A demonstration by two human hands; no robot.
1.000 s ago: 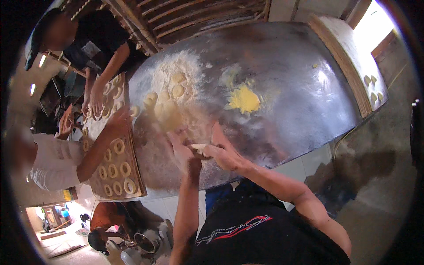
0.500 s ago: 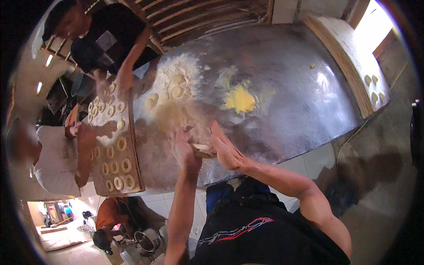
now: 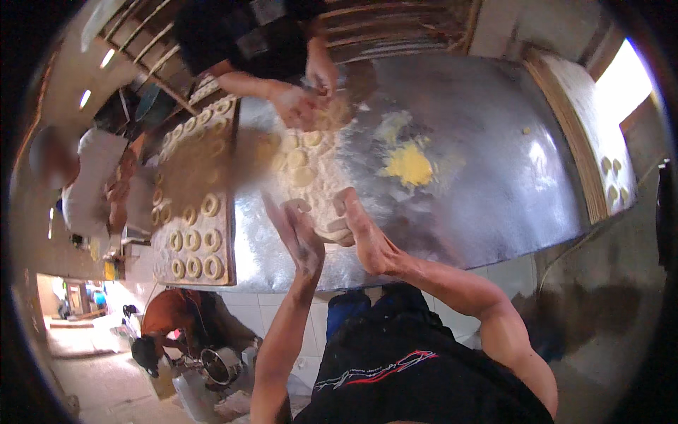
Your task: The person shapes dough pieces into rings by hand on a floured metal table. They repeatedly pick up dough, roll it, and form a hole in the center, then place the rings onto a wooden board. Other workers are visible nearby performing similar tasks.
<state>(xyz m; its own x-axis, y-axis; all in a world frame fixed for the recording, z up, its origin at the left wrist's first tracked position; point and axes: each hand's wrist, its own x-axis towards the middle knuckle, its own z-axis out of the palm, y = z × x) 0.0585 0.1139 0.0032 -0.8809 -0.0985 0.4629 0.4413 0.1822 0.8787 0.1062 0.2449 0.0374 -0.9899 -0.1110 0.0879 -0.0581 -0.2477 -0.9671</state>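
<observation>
A pale piece of dough (image 3: 335, 231) is cupped between my two hands near the table's front edge. My left hand (image 3: 302, 233) presses its palm side to the dough, its thumb raised and its fingers extended to the left. From the other side my right hand (image 3: 364, 237) bears on it with bent fingers. Part of the dough is hidden by the hands. Just beyond lies a floury patch (image 3: 321, 173) with several round dough pieces (image 3: 302, 176) at its left.
A wooden board (image 3: 232, 240) with several dough rings stands at the left. A yellow heap (image 3: 409, 165) sits mid-table. Across the table, a co-worker's hands (image 3: 300, 106) reach in. Another person (image 3: 95, 177) stands left. A long board (image 3: 565, 134) bounds the right end.
My view has shifted left. The co-worker's hands have moved from the ring board to the floury dough pieces. My hands still hold the dough, with my left fingers now spread farther out.
</observation>
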